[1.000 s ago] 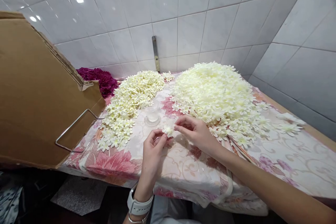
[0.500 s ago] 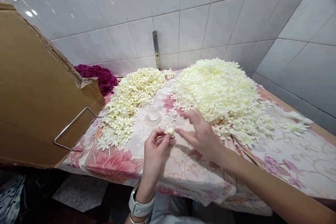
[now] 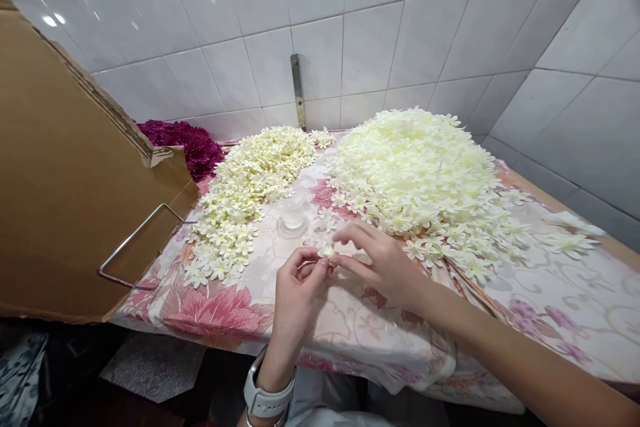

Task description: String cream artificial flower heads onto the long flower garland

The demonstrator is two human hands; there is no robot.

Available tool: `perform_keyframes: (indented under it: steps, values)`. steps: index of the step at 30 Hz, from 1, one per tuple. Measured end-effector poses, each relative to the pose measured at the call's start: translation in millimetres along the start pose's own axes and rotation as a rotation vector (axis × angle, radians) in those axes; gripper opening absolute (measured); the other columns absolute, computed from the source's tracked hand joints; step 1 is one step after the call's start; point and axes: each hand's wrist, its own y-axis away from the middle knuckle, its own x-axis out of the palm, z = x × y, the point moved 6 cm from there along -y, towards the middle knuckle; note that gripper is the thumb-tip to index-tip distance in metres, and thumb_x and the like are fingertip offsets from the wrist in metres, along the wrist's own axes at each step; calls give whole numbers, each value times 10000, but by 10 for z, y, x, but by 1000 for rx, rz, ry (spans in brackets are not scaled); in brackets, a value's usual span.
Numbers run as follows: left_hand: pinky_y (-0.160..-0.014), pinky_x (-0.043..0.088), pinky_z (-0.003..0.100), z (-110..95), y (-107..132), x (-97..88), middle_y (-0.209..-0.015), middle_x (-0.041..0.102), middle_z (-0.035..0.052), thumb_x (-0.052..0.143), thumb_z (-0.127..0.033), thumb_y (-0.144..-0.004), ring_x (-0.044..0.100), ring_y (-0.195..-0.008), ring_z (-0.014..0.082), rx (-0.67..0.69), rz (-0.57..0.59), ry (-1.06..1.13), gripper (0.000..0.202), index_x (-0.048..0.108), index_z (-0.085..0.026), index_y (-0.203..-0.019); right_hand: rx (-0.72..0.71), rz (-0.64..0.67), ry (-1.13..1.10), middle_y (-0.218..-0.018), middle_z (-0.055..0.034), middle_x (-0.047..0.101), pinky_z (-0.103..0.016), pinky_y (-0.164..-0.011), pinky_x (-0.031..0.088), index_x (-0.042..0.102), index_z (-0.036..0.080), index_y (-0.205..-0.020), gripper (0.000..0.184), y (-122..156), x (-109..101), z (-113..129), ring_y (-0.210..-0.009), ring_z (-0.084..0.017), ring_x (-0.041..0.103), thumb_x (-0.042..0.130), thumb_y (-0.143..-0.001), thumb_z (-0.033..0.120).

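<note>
My left hand [image 3: 303, 280] pinches a small white artificial flower [image 3: 327, 250] with a pale yellow middle, just above the tablecloth. At the flower's right side is my right hand [image 3: 377, 257], its thumb at the flower and its other fingers raised and spread apart. A small clear round container [image 3: 293, 223] stands beyond my left hand. A few loose flower pieces [image 3: 327, 219] lie to the right of it. The large heap of white petals [image 3: 415, 167] rises past my right hand, and a smaller heap of cream flowers [image 3: 250, 187] spreads to the left.
A cardboard box [image 3: 75, 200] with a metal wire handle [image 3: 140, 240] stands on the left. Dark purple flowers [image 3: 187, 145] sit behind it. The floral tablecloth [image 3: 215, 313] covers the table, and a metal bracket [image 3: 298, 93] is fixed to the tiled wall. Loose petals [image 3: 570, 243] lie far right.
My right hand has come left and down, so its thumb is now at the flower. My left hand keeps its pinch and has shifted only slightly.
</note>
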Motion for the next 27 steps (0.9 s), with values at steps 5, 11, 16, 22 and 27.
perform_keyframes:
  steps: [5,11,16,22,27]
  values:
    - [-614,485,205,-19,-4,-16,-638,689,6,753,-267,-591,656,-620,128,27,-3,-40,239,597,-158,-735,83,74,-104,-722,-26,598,-264,-618,435,536,190,-777,132,22,75,-38,-672,-147,555,464,-879,147]
    - [-590,472,194,-3,6,-10,-611,688,12,742,-259,-595,645,-579,117,0,-38,-2,232,579,-154,-721,112,-200,102,-868,-75,581,-306,-654,438,510,184,-920,98,11,-148,-34,-765,-189,551,546,-840,229]
    - [-595,462,180,3,-1,-15,-629,677,-1,729,-235,-615,646,-613,113,14,-8,-25,205,590,-158,-745,36,91,-41,-744,-41,615,-282,-642,438,537,190,-765,126,29,96,36,-716,-164,562,487,-881,186]
    - [-592,470,187,6,-5,-14,-618,683,3,741,-256,-603,646,-594,115,5,-24,-2,224,588,-153,-731,172,-6,-80,-724,-23,617,-278,-626,435,556,197,-761,115,19,0,-62,-669,-152,555,502,-854,156]
    - [-577,473,188,1,11,-7,-600,683,5,757,-273,-585,644,-568,115,-24,-34,27,252,577,-154,-717,173,-159,13,-772,-32,590,-275,-604,433,540,194,-900,116,26,-143,-49,-680,-161,544,596,-805,231]
